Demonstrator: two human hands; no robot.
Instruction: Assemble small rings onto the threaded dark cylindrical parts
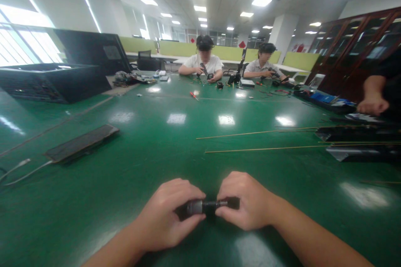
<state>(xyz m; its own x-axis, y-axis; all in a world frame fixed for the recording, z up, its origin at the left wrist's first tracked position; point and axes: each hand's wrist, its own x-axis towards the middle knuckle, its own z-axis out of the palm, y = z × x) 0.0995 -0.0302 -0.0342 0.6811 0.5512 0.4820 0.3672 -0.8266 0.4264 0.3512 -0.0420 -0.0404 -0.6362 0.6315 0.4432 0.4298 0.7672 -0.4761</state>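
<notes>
Low over the green table [147, 133], a short black part [208, 206] with a greyish left end and a slimmer middle lies sideways between my hands. Its exact kind is hard to make out. My left hand [171, 212] closes round the thicker left end, thumb below and fingers above. The slimmer right side sits between the thumb and fingers of my right hand [246, 201]. My palms hide both outer ends of the part.
A dark flat bar [81, 144] with a white cable lies left, before a large black case [53, 83]. Thin yellowish rods [250, 148] and black channels [363, 152] extend from the right. A red screwdriver [194, 96] lies farther back. Two people work opposite; another person's hand [373, 105] is at right.
</notes>
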